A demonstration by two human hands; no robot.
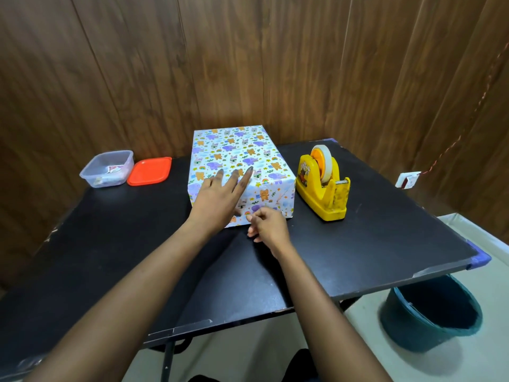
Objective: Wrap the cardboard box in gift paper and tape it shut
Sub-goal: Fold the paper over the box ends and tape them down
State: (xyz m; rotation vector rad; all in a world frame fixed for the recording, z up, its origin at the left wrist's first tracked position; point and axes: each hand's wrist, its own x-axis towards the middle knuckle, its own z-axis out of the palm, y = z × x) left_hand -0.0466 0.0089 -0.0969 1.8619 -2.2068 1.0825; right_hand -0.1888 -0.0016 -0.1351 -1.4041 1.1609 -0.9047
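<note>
The left hand (217, 197) lies flat with straight, spread fingers on top of the cardboard box (237, 150), its fingertips pointing to the far side. The right hand (268, 224) is just to its right and nearer, at the lower part of the box's near face. Its fingers are curled and the thumb meets the forefinger, but I cannot tell whether anything is pinched between them.

The box is fully covered in white gift paper printed with small animals and rainbows. It stands at the far middle of the black counter (110, 257), close to the wood-panelled wall (248, 64).

Just beside the box on the right stands a yellow tape dispenser (322, 194) carrying a tape roll (326, 161). Well apart at the far left is a clear plastic container (107, 169) with small items inside, and its orange lid (150, 170) lies flat beside it. A teal bucket (432, 312) stands on the floor by the counter's near right edge.
</note>
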